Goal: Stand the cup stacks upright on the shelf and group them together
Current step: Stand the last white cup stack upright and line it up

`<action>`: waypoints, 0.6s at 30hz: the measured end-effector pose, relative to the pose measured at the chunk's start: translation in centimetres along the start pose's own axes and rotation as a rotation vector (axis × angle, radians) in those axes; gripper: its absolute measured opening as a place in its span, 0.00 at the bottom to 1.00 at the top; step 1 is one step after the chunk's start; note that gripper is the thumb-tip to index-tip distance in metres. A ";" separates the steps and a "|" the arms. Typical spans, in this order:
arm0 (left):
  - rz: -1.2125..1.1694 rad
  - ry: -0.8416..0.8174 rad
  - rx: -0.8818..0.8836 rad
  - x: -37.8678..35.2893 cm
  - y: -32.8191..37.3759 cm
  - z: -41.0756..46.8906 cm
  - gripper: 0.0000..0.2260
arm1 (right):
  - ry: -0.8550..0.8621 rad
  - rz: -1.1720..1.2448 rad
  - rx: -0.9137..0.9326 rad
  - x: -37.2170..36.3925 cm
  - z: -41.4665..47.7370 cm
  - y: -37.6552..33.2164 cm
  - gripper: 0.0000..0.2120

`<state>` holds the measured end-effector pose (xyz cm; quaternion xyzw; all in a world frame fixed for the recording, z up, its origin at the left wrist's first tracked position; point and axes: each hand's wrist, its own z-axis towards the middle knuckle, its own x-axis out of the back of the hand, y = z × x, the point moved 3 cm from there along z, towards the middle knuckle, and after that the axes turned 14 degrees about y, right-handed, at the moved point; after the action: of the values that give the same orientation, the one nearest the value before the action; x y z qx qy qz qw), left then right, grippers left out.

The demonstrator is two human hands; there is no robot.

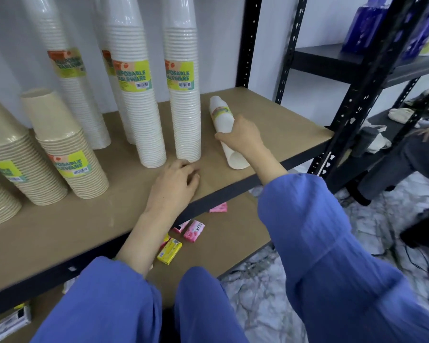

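Step in hand: raising the fallen white cup stack. It lies on the shelf at 3 o'clock from the nearest upright white stack, mouth toward 5 o'clock. The right grip is curled around its middle. The left grip rests relaxed and empty by that upright stack's base. Next, probably: pivot it mouth-down, then slide it toward 9 o'clock.

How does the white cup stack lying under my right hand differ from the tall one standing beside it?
The lying stack is on its side, gripped by the right hand; the standing stack is upright. The lying stack looks far shorter than the standing stack. Both are white with yellow-green labels.
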<state>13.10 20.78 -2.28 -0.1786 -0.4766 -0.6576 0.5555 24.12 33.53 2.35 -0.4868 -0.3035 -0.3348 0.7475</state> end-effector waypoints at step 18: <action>0.027 0.020 0.025 -0.4 0.2 -0.3 0.15 | 0.337 0.435 0.039 0.9 3.0 2.9 0.39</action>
<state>13.43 20.78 -2.63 -0.1715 -0.4769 -0.6458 0.5710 26.58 37.02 2.54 -0.4632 -0.0695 -0.2368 0.8512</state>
